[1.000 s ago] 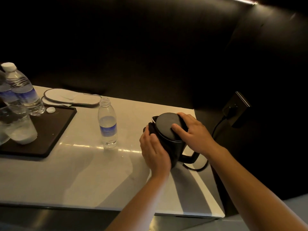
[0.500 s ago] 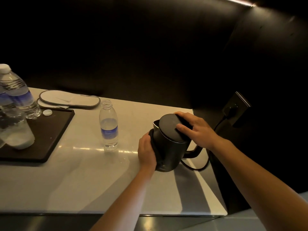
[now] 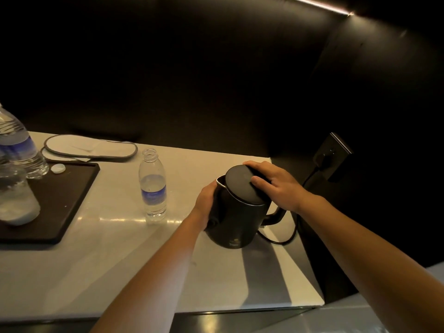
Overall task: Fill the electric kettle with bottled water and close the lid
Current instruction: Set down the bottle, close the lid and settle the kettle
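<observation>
A black electric kettle (image 3: 236,219) stands on the white counter (image 3: 115,248), right of centre. Its round lid (image 3: 241,183) sits on top, tilted, with a sliver of metal rim showing at the spout side. My left hand (image 3: 207,202) grips the kettle's left wall. My right hand (image 3: 274,185) lies flat over the lid's right half, thumb on top. An uncapped water bottle (image 3: 153,186), partly full, stands upright to the left of the kettle, apart from both hands. Its white cap (image 3: 58,168) lies on the dark tray.
A dark tray (image 3: 64,200) at the left carries capped water bottles (image 3: 18,145) and a glass (image 3: 15,198). White slippers (image 3: 91,148) lie behind it. The kettle's cord (image 3: 288,236) runs to a wall socket (image 3: 332,156). The counter's right edge is close to the kettle.
The kettle has been tipped from leaning toward me to nearly upright on the counter. My right hand stays on the lid and my left hand on the side.
</observation>
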Demonstrator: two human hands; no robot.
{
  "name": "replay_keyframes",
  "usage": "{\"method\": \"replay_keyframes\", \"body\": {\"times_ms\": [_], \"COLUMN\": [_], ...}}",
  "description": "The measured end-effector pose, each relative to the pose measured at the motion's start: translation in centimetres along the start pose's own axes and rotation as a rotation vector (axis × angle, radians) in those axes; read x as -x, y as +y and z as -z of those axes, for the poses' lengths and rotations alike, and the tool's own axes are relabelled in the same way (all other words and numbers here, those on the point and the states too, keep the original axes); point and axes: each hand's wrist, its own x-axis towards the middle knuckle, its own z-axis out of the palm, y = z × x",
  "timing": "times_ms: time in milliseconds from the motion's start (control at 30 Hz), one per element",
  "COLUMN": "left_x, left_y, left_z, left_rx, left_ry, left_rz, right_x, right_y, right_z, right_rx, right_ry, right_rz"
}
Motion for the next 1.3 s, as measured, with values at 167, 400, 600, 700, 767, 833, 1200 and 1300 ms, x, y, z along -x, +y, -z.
{"method": "replay_keyframes", "body": {"times_ms": [167, 400, 600, 700, 767, 833, 1200, 1300], "left_x": [0.5, 2.3, 3.4, 4.1, 4.2, 4.2, 5.7, 4.6], "left_y": [3.0, 0.4, -5.0, -5.9, -6.3, -6.8, -8.6, -10.9], "left_z": [-1.0, -2.0, -2.6, -2.9, -3.2, -3.8, -11.3, -10.5], "left_rx": [-0.1, 0.138, -0.013, 0.02, 0.041, 0.026, -0.32, -0.499], "left_ry": [-0.019, 0.059, 0.319, 0.396, 0.439, 0.506, 0.931, 0.988], "left_rz": [0.078, -0.237, -0.489, -0.481, -0.463, -0.454, -0.648, -0.657], "right_x": [0.6, 0.9, 1.6, 2.2, 2.6, 2.9, 3.4, 3.5], "right_y": [-0.1, -0.8, -1.6, -2.1, -2.6, -3.1, -4.1, -4.0], "right_z": [-0.5, -0.6, -1.3, -1.9, -2.2, -2.5, -3.5, -3.5], "right_rx": [0.017, 0.041, 0.108, 0.13, 0.121, 0.13, 0.131, 0.12], "right_ry": [0.054, 0.094, 0.17, 0.2, 0.227, 0.262, 0.317, 0.314], "right_rz": [-0.047, -0.077, -0.143, -0.191, -0.222, -0.258, -0.329, -0.296]}}
